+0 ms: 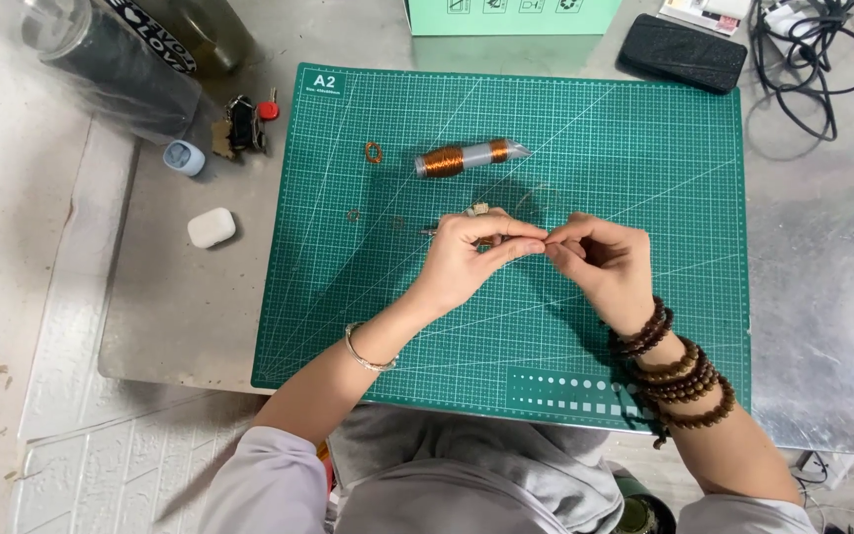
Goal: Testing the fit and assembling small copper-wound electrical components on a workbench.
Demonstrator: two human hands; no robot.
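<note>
Over a green cutting mat [644,148], the left hand [467,259] and right hand [605,262] are meeting fingertip to fingertip, both pinching a small piece too fine to identify. A spool of copper wire [467,158] is lying just beyond them, toward the far side, with a small copper ring [374,151] to its left.

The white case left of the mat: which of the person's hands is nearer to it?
Left. The left hand is over the mat's middle, to the right of the white case; the right hand is farther right, beyond the left.
</note>
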